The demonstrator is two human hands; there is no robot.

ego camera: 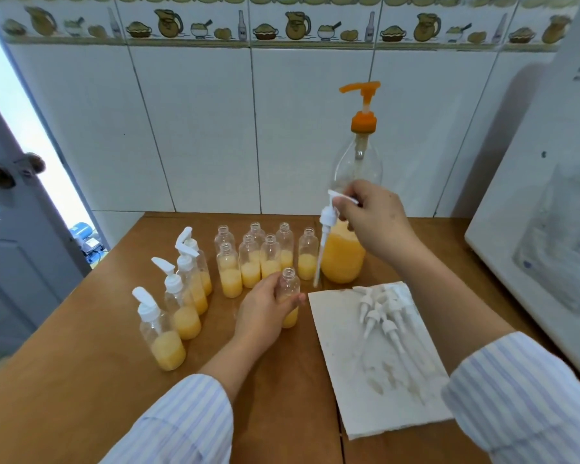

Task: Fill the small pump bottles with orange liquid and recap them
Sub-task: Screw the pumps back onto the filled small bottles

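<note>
The left hand (265, 306) wraps its fingers (293, 298) round an uncapped small bottle (289, 298) standing on the bench (81, 380) at centre. The right hand (372, 216) pinches a white pump cap (327, 222) — tube hanging down — at 1 o'clock of that bottle, before the big orange-pump bottle (349, 229). Spare caps (385, 309) lie on paper (382, 380) at 4 o'clock.

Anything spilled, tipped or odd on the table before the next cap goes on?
No spill or tipped bottle. The white paper towel under the spare white pump caps carries faint damp-looking marks. The wooden table looks dry.
</note>
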